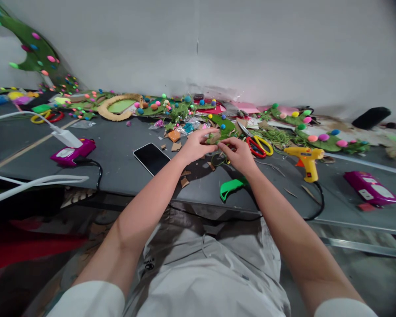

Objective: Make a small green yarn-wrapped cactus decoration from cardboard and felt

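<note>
My left hand (197, 146) and my right hand (238, 153) meet over the table, fingertips almost touching. Between them is a small green and brown piece (213, 138), pinched by both; fingers cover much of it. Behind my hands lies green felt (227, 125) with blue and yellow pom-poms. Scissors (260, 146) with red and yellow handles rest just beyond my right hand. A green plastic tool (231, 188) lies below my right wrist. Left of my left forearm is a dark-screened phone (151, 157).
A yellow glue gun (306, 161) stands at the right, its black cord running over the table edge. Purple power blocks (372, 189) sit at both sides. Cardboard scraps (185, 182), green yarn (277, 137) and a tan ring (106, 108) are scattered before the wall.
</note>
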`<action>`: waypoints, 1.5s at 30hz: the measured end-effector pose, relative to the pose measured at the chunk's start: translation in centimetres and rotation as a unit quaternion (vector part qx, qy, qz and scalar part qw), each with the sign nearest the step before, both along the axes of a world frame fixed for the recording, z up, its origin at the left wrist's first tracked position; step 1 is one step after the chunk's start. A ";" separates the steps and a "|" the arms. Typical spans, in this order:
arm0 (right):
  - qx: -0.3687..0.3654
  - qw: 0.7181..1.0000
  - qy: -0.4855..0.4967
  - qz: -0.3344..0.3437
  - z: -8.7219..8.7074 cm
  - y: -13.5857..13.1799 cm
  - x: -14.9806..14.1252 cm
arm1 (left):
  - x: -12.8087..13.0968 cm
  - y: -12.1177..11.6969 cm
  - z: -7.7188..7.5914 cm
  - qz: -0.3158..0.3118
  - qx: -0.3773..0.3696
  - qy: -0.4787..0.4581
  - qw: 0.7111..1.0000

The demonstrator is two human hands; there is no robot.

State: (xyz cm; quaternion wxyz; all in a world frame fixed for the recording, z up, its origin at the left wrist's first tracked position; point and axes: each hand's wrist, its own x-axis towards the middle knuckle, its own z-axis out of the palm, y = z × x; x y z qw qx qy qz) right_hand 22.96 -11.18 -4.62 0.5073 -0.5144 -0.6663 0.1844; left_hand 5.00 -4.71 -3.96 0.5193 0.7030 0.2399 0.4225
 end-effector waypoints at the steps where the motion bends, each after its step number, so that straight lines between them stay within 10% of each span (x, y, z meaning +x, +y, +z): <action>1: -0.003 1.000 0.004 0.002 0.0 0.0 0.0 | 0.0 -0.1 0.1 -0.001 0.001 0.003 1.000; 45: -0.137 0.972 0.189 0.035 1.0 -0.5 -0.2 | -0.4 -0.3 0.6 -0.016 -0.065 -0.002 0.998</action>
